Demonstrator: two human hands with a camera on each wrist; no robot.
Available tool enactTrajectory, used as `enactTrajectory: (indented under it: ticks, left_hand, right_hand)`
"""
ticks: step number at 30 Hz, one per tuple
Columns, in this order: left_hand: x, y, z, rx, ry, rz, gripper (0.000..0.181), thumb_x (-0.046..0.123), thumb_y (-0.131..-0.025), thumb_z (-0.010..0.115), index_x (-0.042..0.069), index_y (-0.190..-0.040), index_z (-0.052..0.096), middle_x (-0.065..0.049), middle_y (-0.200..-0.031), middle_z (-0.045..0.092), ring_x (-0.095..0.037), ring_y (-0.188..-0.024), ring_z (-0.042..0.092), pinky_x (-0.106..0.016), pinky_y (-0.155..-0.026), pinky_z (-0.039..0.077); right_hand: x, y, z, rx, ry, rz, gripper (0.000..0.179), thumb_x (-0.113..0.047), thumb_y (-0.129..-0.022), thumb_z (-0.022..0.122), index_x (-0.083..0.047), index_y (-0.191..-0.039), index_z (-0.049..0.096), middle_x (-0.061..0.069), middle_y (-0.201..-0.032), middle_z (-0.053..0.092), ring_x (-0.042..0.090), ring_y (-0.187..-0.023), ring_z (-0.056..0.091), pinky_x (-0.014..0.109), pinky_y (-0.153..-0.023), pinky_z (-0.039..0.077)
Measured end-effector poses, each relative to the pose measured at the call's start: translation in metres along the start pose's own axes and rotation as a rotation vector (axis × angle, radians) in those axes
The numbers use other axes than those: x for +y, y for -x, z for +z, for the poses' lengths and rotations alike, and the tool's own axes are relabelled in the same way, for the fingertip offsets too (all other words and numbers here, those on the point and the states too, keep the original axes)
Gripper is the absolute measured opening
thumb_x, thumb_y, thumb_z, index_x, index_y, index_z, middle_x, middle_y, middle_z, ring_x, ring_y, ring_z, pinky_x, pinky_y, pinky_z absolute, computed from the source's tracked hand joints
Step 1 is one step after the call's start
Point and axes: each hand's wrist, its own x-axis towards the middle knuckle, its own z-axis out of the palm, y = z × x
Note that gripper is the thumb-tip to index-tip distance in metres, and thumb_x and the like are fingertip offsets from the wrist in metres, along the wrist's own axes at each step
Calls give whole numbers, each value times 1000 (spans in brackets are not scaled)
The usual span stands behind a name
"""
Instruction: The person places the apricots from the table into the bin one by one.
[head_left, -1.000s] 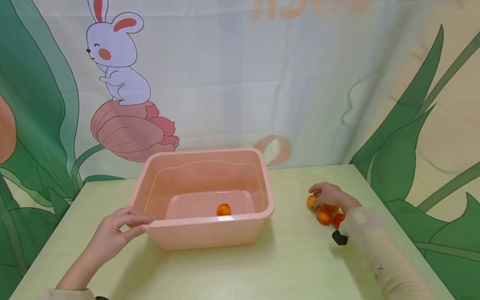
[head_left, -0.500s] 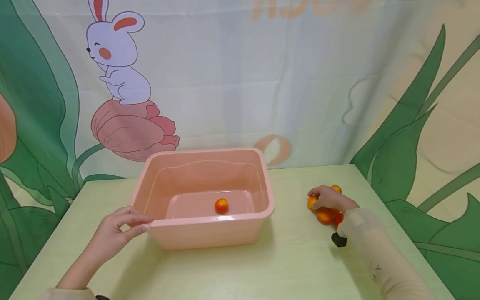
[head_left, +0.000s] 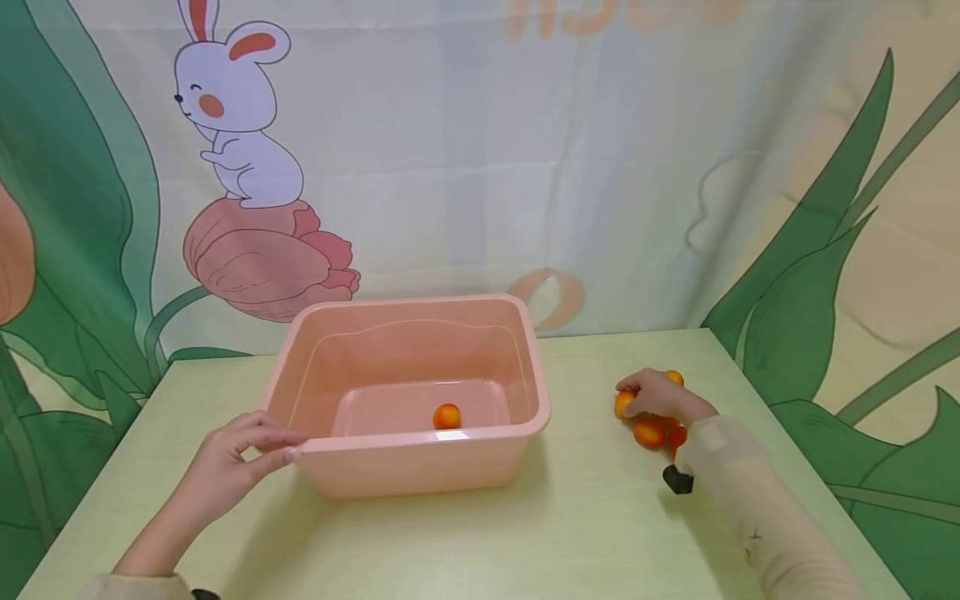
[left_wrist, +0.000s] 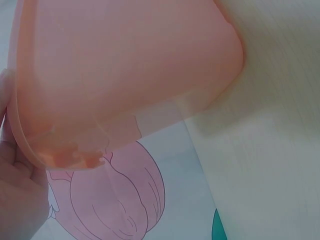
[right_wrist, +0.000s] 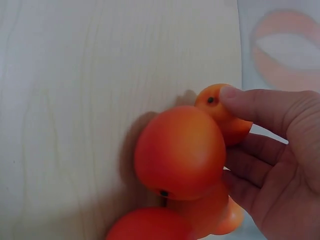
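Note:
At the front left corner of a pink plastic basin (head_left: 408, 467), my left hand (head_left: 228, 462) pinches the rim between thumb and fingers. One orange-red fruit (head_left: 447, 417) lies on the basin floor. To the right, my right hand (head_left: 660, 395) reaches down over a small cluster of similar fruit. It grips an orange fruit (right_wrist: 214, 107), thumb on the near side by the dark stem spot and fingers behind. A larger-looking red-orange fruit (right_wrist: 180, 152) sits right beside it in the right wrist view. More fruit lie beneath the palm, partly hidden.
The pale wooden table (head_left: 577, 517) runs back to a hanging printed cloth (head_left: 420, 167) with a rabbit and flowers. The basin stands left of the table's middle, near the cloth. The fruit cluster lies near the table's right edge.
The right hand has settled slightly around the orange fruit. The fruit in the basin has rocked a little left, then back right. The left hand keeps its place on the rim.

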Motion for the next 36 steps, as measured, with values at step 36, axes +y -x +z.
enactTrajectory:
  ticks: [36]
  left_hand:
    - [0, 0, 0, 2, -4, -11, 15, 8, -71, 72, 14, -85, 70, 15, -76, 56, 3, -70, 50, -17, -59, 40]
  right_hand:
    - [-32, 25, -30, 25, 42, -165, 43, -8, -81, 61, 1, -121, 51, 15, -109, 58, 24, -90, 51, 40, -86, 44]
